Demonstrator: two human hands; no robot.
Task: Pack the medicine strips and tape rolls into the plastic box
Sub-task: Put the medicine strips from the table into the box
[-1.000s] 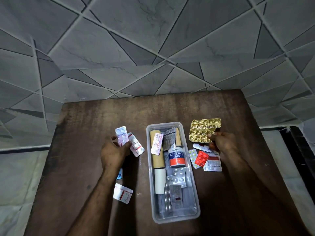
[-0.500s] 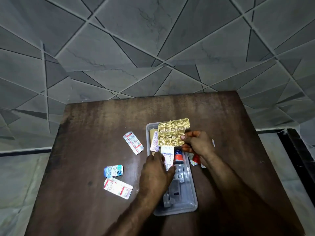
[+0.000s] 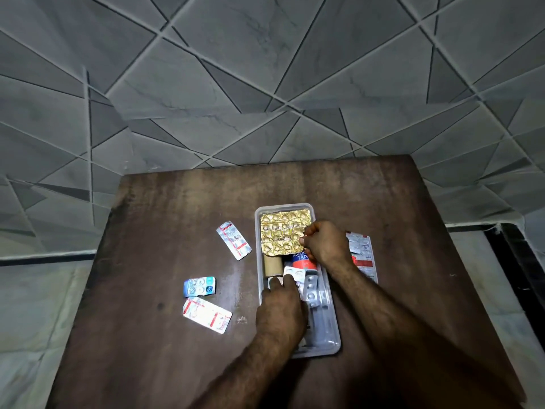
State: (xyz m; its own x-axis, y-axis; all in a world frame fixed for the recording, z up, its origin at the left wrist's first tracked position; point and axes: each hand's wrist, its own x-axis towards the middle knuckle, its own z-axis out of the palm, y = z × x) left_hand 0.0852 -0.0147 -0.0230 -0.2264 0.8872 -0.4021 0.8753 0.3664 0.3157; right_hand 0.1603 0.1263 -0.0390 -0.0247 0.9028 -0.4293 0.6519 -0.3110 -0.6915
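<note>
Scanning from the left, we find three medicine strips unpacked on the table [image 3: 165, 219]: a blue strip [image 3: 199, 286], a red-banded strip [image 3: 207, 315] and another [image 3: 234, 240]. Our left hand [image 3: 281, 312] presses a white strip [image 3: 294, 276] into the plastic box [image 3: 332, 326]; our right hand [image 3: 324, 245] pinches the gold strip [image 3: 283, 236] above the tape roll [image 3: 302, 261]. More strips [image 3: 363, 255] wait rightward.

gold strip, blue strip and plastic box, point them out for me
gold strip [image 3: 282, 234], head view, middle of the foil
blue strip [image 3: 199, 286], head view, centre of its face
plastic box [image 3: 336, 338], head view, near right rim
</note>
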